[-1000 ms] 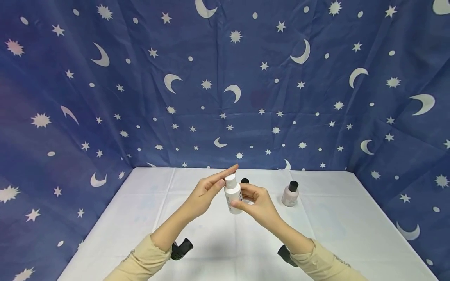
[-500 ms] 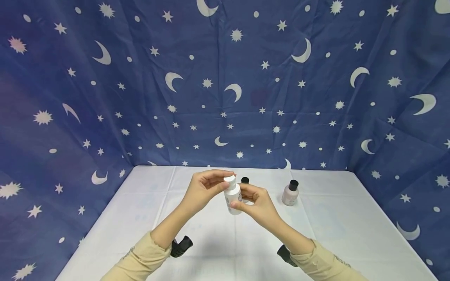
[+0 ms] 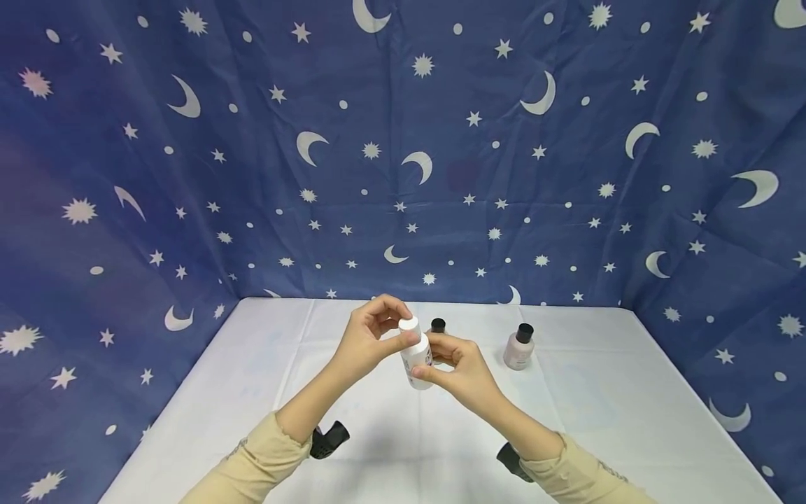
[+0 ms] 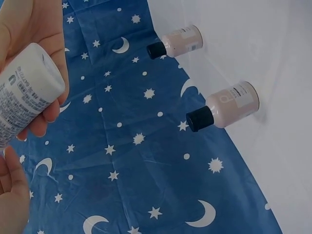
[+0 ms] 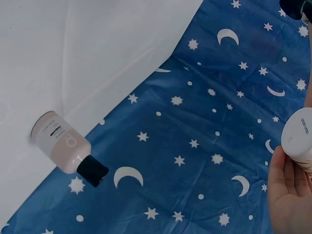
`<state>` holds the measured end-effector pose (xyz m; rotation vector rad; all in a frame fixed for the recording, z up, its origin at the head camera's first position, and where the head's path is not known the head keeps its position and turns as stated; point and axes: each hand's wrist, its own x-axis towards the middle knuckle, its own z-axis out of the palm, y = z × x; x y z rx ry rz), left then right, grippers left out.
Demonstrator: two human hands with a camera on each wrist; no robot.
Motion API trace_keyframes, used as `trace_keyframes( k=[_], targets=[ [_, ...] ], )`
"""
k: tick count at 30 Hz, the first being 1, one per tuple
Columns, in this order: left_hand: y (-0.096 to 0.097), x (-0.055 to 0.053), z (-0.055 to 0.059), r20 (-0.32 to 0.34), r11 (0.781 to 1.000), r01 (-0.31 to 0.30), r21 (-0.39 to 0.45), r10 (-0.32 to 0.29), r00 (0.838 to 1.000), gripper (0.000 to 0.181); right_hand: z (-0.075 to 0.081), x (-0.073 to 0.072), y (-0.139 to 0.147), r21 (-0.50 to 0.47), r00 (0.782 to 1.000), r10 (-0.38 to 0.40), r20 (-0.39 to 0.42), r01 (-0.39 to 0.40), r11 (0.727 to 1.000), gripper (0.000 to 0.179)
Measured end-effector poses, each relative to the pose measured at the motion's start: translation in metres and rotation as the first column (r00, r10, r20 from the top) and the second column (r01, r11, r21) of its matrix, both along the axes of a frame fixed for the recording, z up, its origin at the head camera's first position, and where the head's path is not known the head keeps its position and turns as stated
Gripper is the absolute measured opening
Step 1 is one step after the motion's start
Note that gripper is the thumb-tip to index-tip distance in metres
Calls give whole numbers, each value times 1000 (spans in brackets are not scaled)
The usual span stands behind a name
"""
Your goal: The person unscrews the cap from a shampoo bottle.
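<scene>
In the head view a small white bottle (image 3: 416, 358) is held up over the table, tilted slightly. My left hand (image 3: 364, 344) pinches its white cap (image 3: 408, 325) between thumb and fingers. My right hand (image 3: 464, 369) grips the body, thumb across the front and fingers behind it. Fine print covers the side of the bottle (image 4: 24, 87) in the left wrist view. From the right wrist the round base (image 5: 298, 132) shows, with a small printed code on it.
A pink bottle with a black cap (image 3: 519, 348) stands on the white-covered table (image 3: 604, 420), right of the hands. Another black-capped bottle (image 3: 438, 325) is partly hidden behind the right hand. A blue star-and-moon curtain (image 3: 403, 140) encloses the table's back and sides.
My left hand's straight fingers have come down and bent, so that fingers and thumb now pinch the cap. The right hand keeps its hold, the bottle barely moved.
</scene>
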<state>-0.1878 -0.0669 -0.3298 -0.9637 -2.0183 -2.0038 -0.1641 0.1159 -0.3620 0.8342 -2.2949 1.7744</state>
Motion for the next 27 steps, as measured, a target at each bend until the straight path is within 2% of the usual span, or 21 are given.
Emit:
trace_keyframes(
  k=[6,9,14,20,23,27],
  targets=[
    [-3,3,-3,-68,997,71,9,-71,995,45,1,1,0,0,1000,-6,30,6,1000,39],
    [-8,5,-4,-74,993,117,-11,-117,990,47,1,2,0,13,999,-14,42,13,1000,40],
    [-14,5,-6,-43,977,186,-104,-191,981,45,0,3,1,27,998,-34,58,33,999,43],
    [-17,4,-9,-5,951,280,-131,-283,959,45,-3,3,2,29,998,-25,56,24,999,43],
    [-17,5,-10,-12,948,284,-146,-289,957,44,-4,3,1,27,998,-16,56,14,1000,43],
    [-18,5,-9,-19,957,242,-161,-248,969,43,-5,3,-1,26,998,-5,56,4,1000,43]
  ],
)
